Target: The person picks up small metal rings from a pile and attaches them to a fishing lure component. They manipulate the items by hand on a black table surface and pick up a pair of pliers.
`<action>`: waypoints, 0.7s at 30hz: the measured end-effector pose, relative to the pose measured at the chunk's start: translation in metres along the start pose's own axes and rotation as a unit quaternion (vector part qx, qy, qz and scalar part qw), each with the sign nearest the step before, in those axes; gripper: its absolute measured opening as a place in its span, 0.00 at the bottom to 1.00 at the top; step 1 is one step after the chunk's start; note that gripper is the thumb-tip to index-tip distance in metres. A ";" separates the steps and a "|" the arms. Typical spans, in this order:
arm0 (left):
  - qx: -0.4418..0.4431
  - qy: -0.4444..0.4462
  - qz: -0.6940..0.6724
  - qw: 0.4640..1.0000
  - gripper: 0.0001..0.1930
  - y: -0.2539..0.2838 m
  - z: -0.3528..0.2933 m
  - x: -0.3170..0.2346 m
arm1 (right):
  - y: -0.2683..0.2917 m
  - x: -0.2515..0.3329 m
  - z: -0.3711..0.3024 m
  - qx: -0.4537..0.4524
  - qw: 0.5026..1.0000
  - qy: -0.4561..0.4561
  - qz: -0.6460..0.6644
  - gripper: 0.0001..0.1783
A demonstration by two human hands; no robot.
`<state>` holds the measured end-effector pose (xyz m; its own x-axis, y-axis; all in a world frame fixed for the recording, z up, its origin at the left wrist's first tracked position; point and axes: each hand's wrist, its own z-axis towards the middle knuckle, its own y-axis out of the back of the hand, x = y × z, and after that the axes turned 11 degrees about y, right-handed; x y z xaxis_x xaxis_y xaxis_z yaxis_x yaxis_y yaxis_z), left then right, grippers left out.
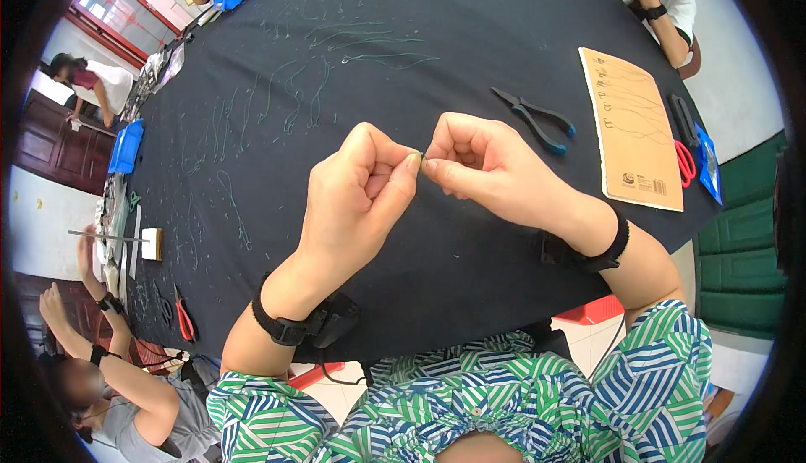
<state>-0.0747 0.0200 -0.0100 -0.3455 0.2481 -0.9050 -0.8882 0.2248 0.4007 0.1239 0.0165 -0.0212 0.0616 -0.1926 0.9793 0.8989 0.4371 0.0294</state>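
Thread (422, 157), dark green and very small, seems to be what sits in the tips of both hands, right where they meet. The left hand (357, 190) has its thumb and pointer finger pinched on it from the eight o'clock side. The right hand (491, 161) comes from four o'clock, its thumb and pointer pressed close on the same spot, other fingers curled in. Both hands are just as near to it, with only a sliver between their tips. Which way its long side runs is too small to tell. Pliers (522, 109) lie between two and three o'clock, nearer the right hand, nose to ten and handles to four. Past them, close to three o'clock, is a tan notebook (628, 140) with thin wires on it. A green thread loop (390, 55) lies between eleven and twelve, lying mostly sideways, well apart from the fingers. Black cloth (470, 270) fills the gap between the arms, so there is room toward six o'clock, until the table's near edge by the shirt (495, 387).
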 end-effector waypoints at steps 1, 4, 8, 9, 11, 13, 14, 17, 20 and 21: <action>-0.012 -0.003 -0.007 1.000 0.06 0.000 0.000 0.001 | -0.003 0.003 -0.001 -0.006 1.000 0.010 -0.029 0.07; -0.025 -0.011 0.017 0.999 0.06 0.001 0.001 0.002 | -0.008 0.009 -0.004 -0.015 0.992 0.056 -0.109 0.06; -0.029 -0.004 0.017 0.999 0.06 0.001 0.002 0.001 | -0.009 0.018 -0.006 -0.033 0.965 0.134 -0.222 0.04; -0.029 -0.002 0.009 1.000 0.06 -0.001 0.002 0.001 | -0.008 0.017 -0.005 -0.033 0.965 0.134 -0.222 0.04; -0.030 0.001 0.001 1.000 0.05 -0.002 0.002 0.001 | -0.004 0.015 -0.003 -0.024 0.903 0.253 -0.346 0.05; -0.023 -0.024 0.007 0.999 0.05 -0.003 0.003 0.003 | -0.002 0.011 0.000 -0.038 0.881 0.299 -0.365 0.06; -0.023 -0.024 0.007 0.999 0.05 -0.001 0.004 0.003 | -0.001 0.010 0.001 -0.051 0.855 0.345 -0.383 0.07; 0.011 -0.033 0.059 0.998 0.06 0.002 0.004 0.001 | 0.004 0.010 0.003 -0.065 0.835 0.372 -0.400 0.08; 0.031 -0.033 0.040 0.998 0.06 0.001 0.003 -0.002 | 0.006 0.015 0.001 -0.063 0.850 0.347 -0.392 0.07; 0.033 -0.032 0.038 0.998 0.06 0.001 0.003 0.000 | 0.006 0.015 0.001 -0.063 0.855 0.338 -0.389 0.07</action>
<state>-0.0744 0.0226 -0.0089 -0.3888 0.3250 -0.8621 -0.8382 0.2636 0.4774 0.1300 0.0174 -0.0057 -0.3775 -0.8643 0.3322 0.8187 -0.1439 0.5559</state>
